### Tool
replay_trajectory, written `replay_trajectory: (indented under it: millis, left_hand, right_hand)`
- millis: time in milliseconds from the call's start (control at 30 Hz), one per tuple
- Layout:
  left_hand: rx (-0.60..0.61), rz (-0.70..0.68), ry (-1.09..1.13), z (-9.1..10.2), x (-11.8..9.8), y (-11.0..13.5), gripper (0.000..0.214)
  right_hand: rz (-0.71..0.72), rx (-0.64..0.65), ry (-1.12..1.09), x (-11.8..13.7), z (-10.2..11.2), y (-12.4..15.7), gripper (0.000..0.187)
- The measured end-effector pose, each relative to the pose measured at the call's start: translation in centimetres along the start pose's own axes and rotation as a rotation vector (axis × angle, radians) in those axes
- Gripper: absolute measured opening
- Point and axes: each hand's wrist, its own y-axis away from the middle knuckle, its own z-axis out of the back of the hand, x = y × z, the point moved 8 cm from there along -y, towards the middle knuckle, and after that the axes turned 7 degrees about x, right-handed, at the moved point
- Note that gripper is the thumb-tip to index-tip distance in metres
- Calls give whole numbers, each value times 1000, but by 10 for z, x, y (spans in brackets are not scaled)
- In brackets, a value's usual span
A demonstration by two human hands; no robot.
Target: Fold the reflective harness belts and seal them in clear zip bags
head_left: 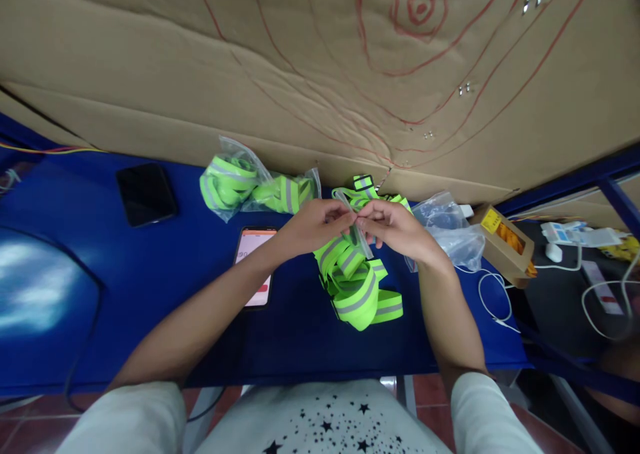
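Both hands meet over the middle of the blue table, pinching a clear plastic zip bag (363, 244) by its edge. My left hand (320, 224) has its thumb and fingers closed on the bag's left side. From the right, my right hand (393, 226) pinches the same bag, its fingertips touching or nearly touching the left ones. Just below lies a loose bundle of neon yellow-green reflective straps (357, 294) with grey stripes and black buckles. More such straps (364, 186) lie behind the hands, partly hidden by them.
Two bagged strap bundles (230, 184) (287, 194) sit at the back left. A lit phone (257, 267) lies by my left forearm, a black device (146, 194) farther left. Empty-looking plastic bags (453, 231), a cardboard box (505, 241) and a white cable (493, 294) are right. Cardboard (150, 61) walls the back.
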Motion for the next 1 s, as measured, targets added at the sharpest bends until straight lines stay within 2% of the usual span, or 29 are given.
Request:
replay_trajectory:
  millis: [267, 400, 467, 567, 633, 700, 767, 800, 867, 933, 1000]
  left_hand:
    - [-8, 19, 197, 0, -6, 2, 39]
    - [12, 13, 239, 0, -9, 2, 28]
    - [-16, -16, 231, 1, -11, 2, 22]
    - [-101, -94, 182, 2, -19, 5, 19]
    - [-160, -141, 138, 2, -25, 9, 19]
    - [-214, -159, 134, 4, -30, 14, 19]
    - [-253, -161, 174, 7, -34, 19, 19]
    - [-265, -165, 205, 10, -36, 21, 18]
    - [-294, -205, 297, 16, -40, 23, 16]
    - [-337, -282, 431, 24, -45, 24, 16]
    - [-354, -372, 555, 32, -49, 27, 20]
  right_hand:
    - [5, 16, -160, 7, -3, -3, 32]
    - [-11, 1, -204, 7, -2, -2, 27]
    - [11, -28, -158, 11, -2, 1, 21]
    - [85, -148, 65, 24, 1, 10, 13]
    - [108, -278, 277, 33, 8, 17, 8]
    - [93, -477, 445, 36, 26, 25, 7]
    - [73, -615, 427, 29, 48, 28, 15]
    - [63, -605, 339, 19, 56, 24, 22]
    - [12, -461, 111, -5, 60, 9, 42]
    - [-78, -290, -53, -28, 51, -4, 55]
    - [-155, -157, -176, -41, 35, -12, 57]
